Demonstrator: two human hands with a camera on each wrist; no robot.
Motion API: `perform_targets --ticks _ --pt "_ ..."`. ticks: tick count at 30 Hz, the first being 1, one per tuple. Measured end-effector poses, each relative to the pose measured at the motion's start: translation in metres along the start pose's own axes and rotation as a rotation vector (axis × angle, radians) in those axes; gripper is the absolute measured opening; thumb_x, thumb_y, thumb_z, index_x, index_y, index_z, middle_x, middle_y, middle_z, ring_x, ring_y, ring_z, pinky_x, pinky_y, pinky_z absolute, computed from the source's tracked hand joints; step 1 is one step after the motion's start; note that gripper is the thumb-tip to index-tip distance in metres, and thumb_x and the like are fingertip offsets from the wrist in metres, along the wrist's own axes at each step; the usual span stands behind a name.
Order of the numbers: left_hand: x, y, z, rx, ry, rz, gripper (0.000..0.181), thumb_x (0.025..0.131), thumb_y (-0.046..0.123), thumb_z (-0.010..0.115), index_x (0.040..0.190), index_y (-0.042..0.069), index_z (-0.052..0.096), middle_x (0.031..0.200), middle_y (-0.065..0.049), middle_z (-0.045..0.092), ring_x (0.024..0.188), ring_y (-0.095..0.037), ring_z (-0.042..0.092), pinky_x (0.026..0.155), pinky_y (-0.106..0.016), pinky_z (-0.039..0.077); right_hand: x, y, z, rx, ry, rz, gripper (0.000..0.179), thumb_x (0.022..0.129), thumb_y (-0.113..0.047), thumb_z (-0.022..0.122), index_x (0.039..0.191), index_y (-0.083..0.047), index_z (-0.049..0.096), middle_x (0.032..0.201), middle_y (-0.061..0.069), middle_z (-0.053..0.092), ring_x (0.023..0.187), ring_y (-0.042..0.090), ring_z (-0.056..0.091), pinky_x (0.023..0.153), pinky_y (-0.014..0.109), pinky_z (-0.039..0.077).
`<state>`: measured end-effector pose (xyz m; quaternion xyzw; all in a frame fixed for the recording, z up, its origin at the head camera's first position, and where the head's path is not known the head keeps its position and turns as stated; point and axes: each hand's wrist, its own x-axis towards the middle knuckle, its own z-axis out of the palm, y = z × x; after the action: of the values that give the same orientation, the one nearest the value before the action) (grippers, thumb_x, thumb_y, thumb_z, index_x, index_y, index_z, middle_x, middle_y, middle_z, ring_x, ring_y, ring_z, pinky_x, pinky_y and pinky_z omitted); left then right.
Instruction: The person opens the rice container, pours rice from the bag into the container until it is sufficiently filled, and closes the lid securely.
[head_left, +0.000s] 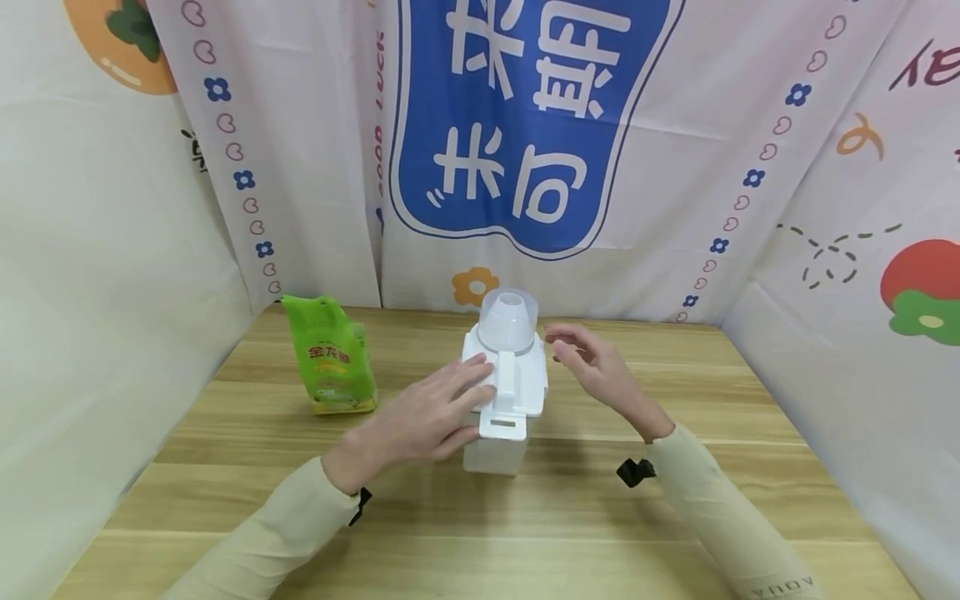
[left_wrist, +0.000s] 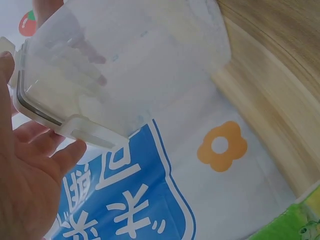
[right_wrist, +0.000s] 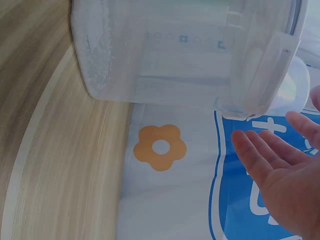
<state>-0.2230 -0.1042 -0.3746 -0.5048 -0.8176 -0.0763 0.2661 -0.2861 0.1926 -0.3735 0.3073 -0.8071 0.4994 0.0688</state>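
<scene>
A translucent storage container [head_left: 495, 454] with a white lid [head_left: 530, 387] stands upright on the table. On top of the lid sits a clear measuring cup [head_left: 508, 321]. My left hand [head_left: 423, 412] lies at the lid's left side, fingertips on the top near its raised handle and thumb by the front clasp [head_left: 502, 427]. In the left wrist view, the fingers reach along the lid's edge beside a side clasp [left_wrist: 92, 132]. To the right of the lid, my right hand [head_left: 600, 371] is held with loosely bent fingers and grips nothing. The right wrist view shows its palm and fingertips near another clasp [right_wrist: 272, 72].
A green printed bag [head_left: 330, 358] stands on the left part of the wooden table [head_left: 600, 533]. Printed cloth [head_left: 322, 167] hangs behind the table and along both sides.
</scene>
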Motion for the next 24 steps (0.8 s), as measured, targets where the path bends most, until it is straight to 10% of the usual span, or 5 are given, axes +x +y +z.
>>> perform_targets --ticks 9,16,24 --pt "-0.001 -0.001 -0.003 -0.039 0.074 0.037 0.068 0.081 0.028 0.077 0.138 0.011 0.046 0.135 -0.017 0.057 0.128 -0.032 0.054 0.107 -0.044 0.047 0.023 -0.003 0.007 0.064 -0.07 0.048 0.038 0.107 -0.011 0.032 0.14 0.005 0.043 0.137 0.029 0.053 0.122 0.043 0.056 0.093 0.046 0.056" --pt "0.001 0.009 -0.016 -0.125 0.006 0.015 0.064 0.072 0.01 0.062 0.136 0.014 0.052 0.133 -0.012 0.059 0.133 -0.032 0.05 0.112 -0.047 0.042 0.037 0.022 0.014 0.171 -0.071 0.098 0.055 0.109 -0.037 0.024 0.145 0.001 0.04 0.136 0.028 0.055 0.124 0.041 0.056 0.097 0.045 0.054" --pt "0.012 0.022 -0.023 -0.13 0.052 -0.071 0.036 0.1 0.033 0.052 0.13 0.013 0.06 0.124 -0.006 0.065 0.123 -0.023 0.058 0.106 -0.041 0.048 0.045 0.027 0.018 0.183 -0.053 0.129 0.064 0.106 -0.049 0.027 0.143 0.0 0.044 0.13 0.028 0.059 0.12 0.038 0.059 0.097 0.042 0.054"
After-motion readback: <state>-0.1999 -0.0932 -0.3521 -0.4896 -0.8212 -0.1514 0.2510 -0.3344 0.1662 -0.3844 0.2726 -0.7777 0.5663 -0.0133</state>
